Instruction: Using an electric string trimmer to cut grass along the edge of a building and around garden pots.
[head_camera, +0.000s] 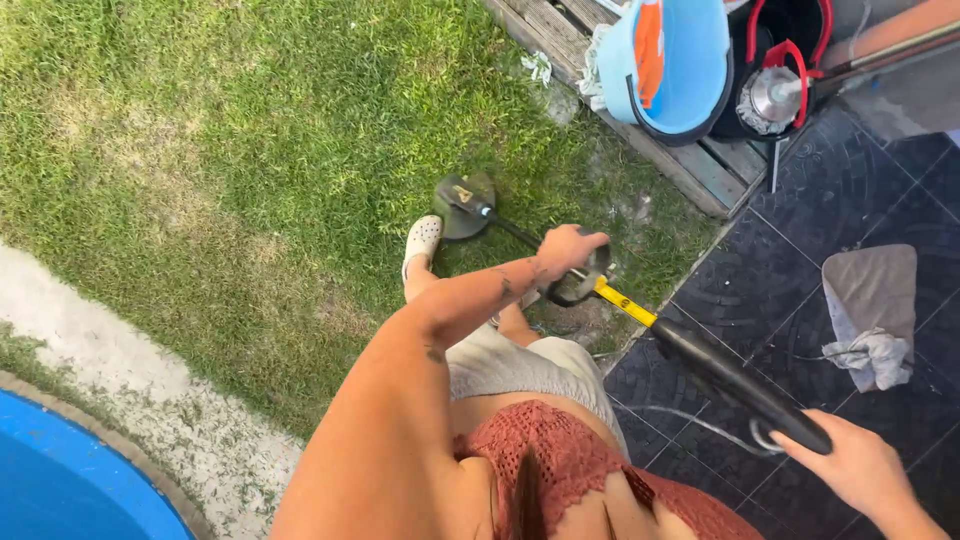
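I hold a grass trimmer over the lawn (250, 130). My left hand (568, 250) is closed on its black loop handle, partway down the shaft. My right hand (850, 465) grips the rear end of the thick black body (740, 385). A yellow section of the shaft (625, 303) shows between my hands. The round dark trimmer head (463, 205) rests low on the grass just beyond my foot in a white clog (422, 240). A thin cable (690, 420) trails under the body over the tiles.
A weathered wooden board edge (700, 160) borders the grass at the top right, with a light blue bucket (670, 60) and a black mop bucket (780, 60) on it. A grey cloth (870, 310) lies on dark tiles (800, 210). A blue pool rim (60, 480) curves at the bottom left.
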